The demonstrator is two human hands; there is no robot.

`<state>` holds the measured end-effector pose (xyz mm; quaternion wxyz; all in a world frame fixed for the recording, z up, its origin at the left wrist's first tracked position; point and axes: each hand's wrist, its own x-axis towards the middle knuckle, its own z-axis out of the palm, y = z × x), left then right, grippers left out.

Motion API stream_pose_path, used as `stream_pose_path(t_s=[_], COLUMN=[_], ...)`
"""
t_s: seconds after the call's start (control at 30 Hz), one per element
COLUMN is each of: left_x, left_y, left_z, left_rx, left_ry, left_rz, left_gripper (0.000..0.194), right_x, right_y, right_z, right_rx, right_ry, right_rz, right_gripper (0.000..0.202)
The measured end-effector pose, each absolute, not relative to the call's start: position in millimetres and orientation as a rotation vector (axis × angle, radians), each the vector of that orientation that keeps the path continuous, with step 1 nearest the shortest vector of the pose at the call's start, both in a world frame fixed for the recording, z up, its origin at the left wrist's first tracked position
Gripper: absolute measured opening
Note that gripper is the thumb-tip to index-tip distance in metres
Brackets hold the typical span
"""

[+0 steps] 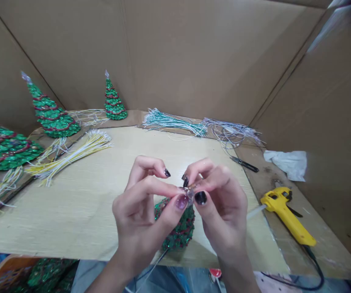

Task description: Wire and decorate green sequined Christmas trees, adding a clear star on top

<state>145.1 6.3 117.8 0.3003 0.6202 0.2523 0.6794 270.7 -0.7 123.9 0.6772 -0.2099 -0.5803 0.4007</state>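
Observation:
A small green Christmas tree (181,235) with dark red garland stands on the board below my hands, seen from above and partly covered by them. Over its top, a small clear, shiny piece (190,194) is pinched between my fingertips. My left hand (148,211) grips it with thumb and index finger, the other fingers curled. From the other side, the thumb and fingers of my right hand (224,207) close on the same piece. Whether it touches the treetop is hidden by the fingers. A thin wire (159,260) runs from the tree's base toward the front edge.
Several finished-looking trees (56,118) stand at the left with yellow-white wire bundles (74,154). Teal wires (172,122) and purplish wires (236,132) lie at the back. At right are a cutter (244,163), white tissue (288,162) and a yellow glue gun (288,215). Cardboard walls (194,53) enclose the board.

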Motion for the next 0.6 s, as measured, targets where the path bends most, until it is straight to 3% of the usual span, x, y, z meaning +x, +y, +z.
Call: stream_pose_path(t_s=[0.6], left_x=[153.1], left_y=[14.5], left_z=[105.2], left_rx=[1.704], left_ry=[0.660], left_rz=[1.971], left_gripper=[0.008], right_x=[268.0], right_y=[1.1], right_z=[110.8], right_rx=[-0.424], right_ry=[-1.283], right_rz=[0.813], right_gripper=[0.009])
